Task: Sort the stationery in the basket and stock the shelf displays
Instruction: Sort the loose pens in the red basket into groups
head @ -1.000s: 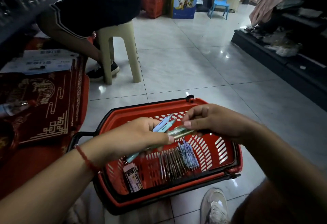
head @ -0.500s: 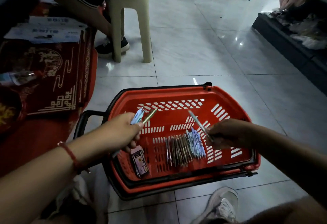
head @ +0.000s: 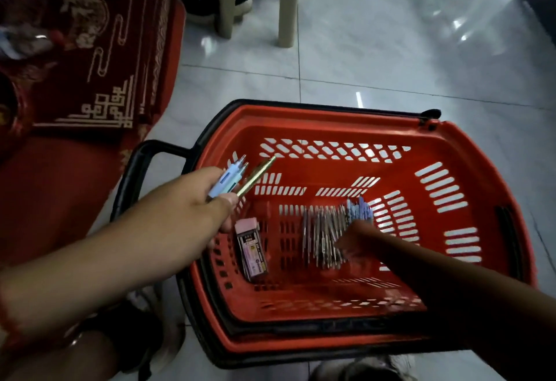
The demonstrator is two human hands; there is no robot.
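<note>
Right hand [head: 358, 239] now down in the basket [head: 469, 152], on the row of pens [head: 328, 236]; the pen it lifted half a second ago is no longer visible. Left hand [head: 192, 200] has moved apart to the basket's left edge.

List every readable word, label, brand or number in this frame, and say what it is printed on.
None can be read.
Eraser pack in the red basket: printed label, too blurred.
Red mat: gold ornament with a character-like motif, illegible.
Pens in the left hand: no visible text.
</note>
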